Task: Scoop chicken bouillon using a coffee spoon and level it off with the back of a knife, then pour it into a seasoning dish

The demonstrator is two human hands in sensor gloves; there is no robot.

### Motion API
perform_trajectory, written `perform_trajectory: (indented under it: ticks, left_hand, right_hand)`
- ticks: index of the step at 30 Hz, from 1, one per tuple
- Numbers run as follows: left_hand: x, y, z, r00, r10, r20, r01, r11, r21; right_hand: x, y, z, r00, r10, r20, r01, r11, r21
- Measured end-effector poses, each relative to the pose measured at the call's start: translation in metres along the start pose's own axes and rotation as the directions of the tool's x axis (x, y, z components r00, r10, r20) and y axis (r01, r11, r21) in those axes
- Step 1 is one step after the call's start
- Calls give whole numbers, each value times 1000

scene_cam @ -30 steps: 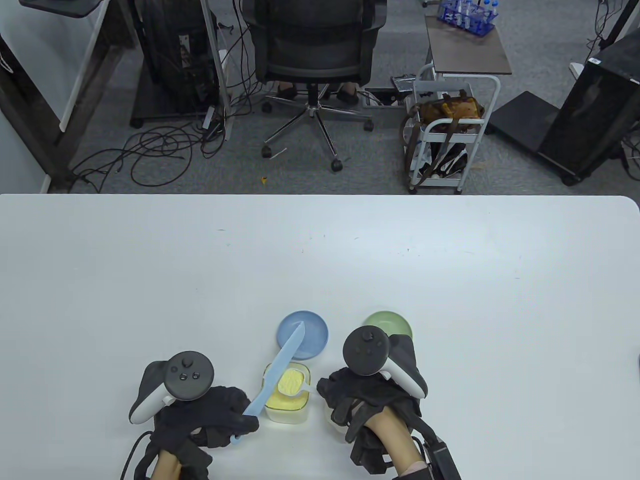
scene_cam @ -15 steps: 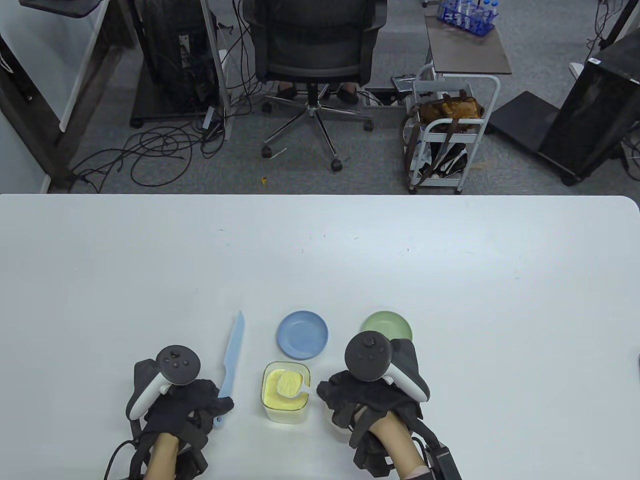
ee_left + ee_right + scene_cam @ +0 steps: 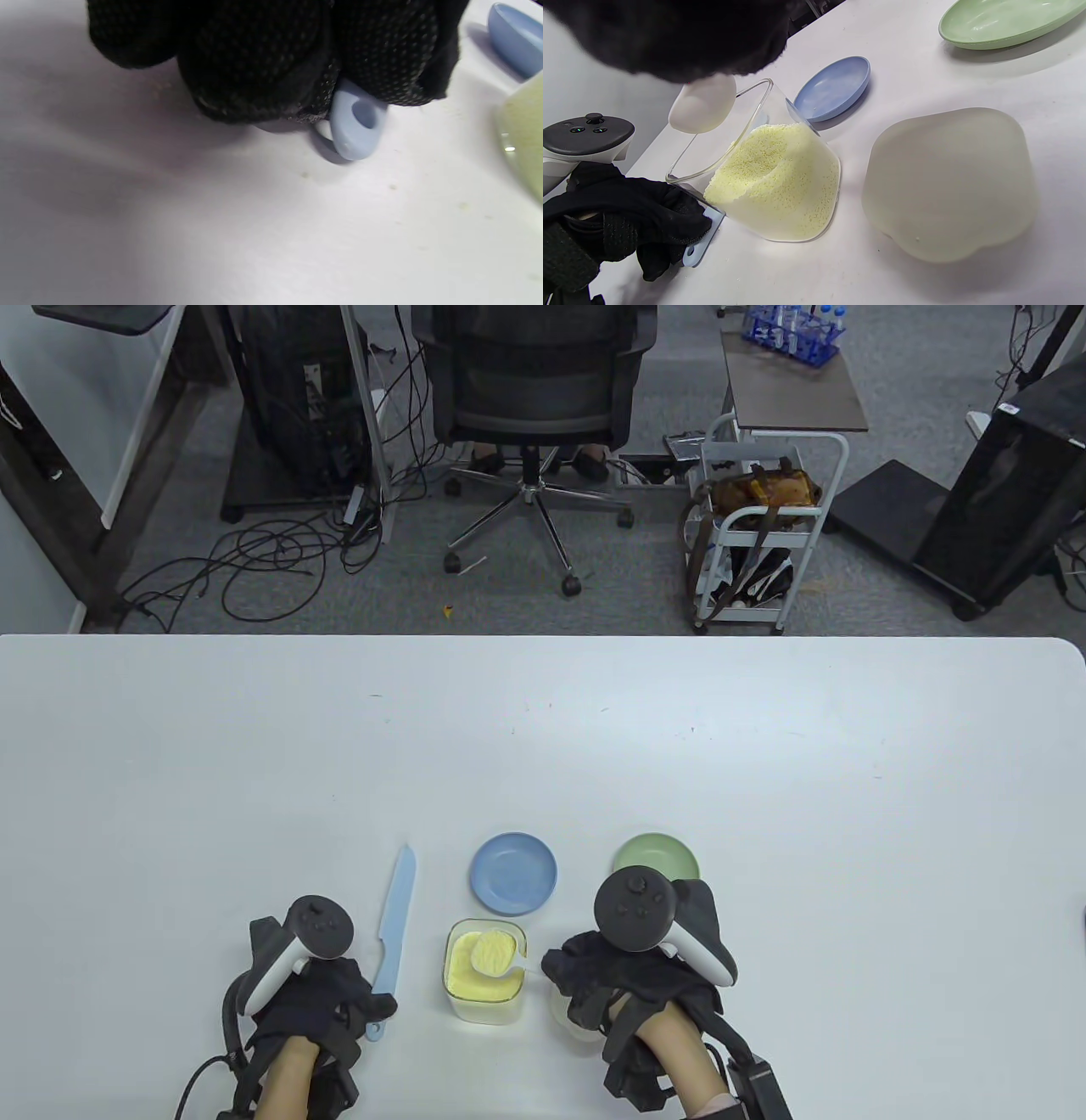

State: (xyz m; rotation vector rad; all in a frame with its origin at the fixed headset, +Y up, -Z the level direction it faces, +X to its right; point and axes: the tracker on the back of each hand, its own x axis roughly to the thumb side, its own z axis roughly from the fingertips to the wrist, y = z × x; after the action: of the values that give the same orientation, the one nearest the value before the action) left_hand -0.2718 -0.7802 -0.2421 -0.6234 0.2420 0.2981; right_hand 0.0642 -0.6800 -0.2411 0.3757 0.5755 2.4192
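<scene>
The right hand [image 3: 628,984] holds the full spoon [image 3: 494,952] over the tub [image 3: 484,971]; the blue dish [image 3: 514,874] sits just behind. The left hand [image 3: 318,1005] grips the knife [image 3: 395,920].

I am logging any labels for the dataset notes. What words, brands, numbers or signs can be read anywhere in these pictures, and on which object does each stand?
None can be read.
Clear container of yellow bouillon granules: no label shows.
Frosted white lid, blue round dish, green round dish, light blue plastic knife: plain.
White tag on the black cabinet on the floor: too small to read.
</scene>
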Motion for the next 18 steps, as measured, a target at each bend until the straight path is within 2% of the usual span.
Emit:
perform_trajectory:
  ticks: [8, 11, 13, 16, 18]
  left_hand:
    - [7, 5, 11, 998, -56, 18, 54, 994, 90]
    - [7, 14, 21, 988, 73, 136, -96, 981, 170]
    - [4, 18, 27, 969, 141, 203, -193, 944, 266]
    - [3, 19, 32, 935, 222, 275, -323, 853, 409]
    - [3, 18, 32, 922, 241, 305, -354, 842, 406]
  right_hand:
    - [-7, -4, 3, 998, -54, 18, 55, 998, -11]
    - [-17, -13, 10, 997, -80, 8, 81, 996, -42]
    - [-29, -19, 15, 994, -107, -13, 106, 992, -70]
    - [-56, -29, 22, 982, -172, -72, 163, 979, -125]
    - [-78, -33, 25, 968, -219, -123, 198, 967, -163]
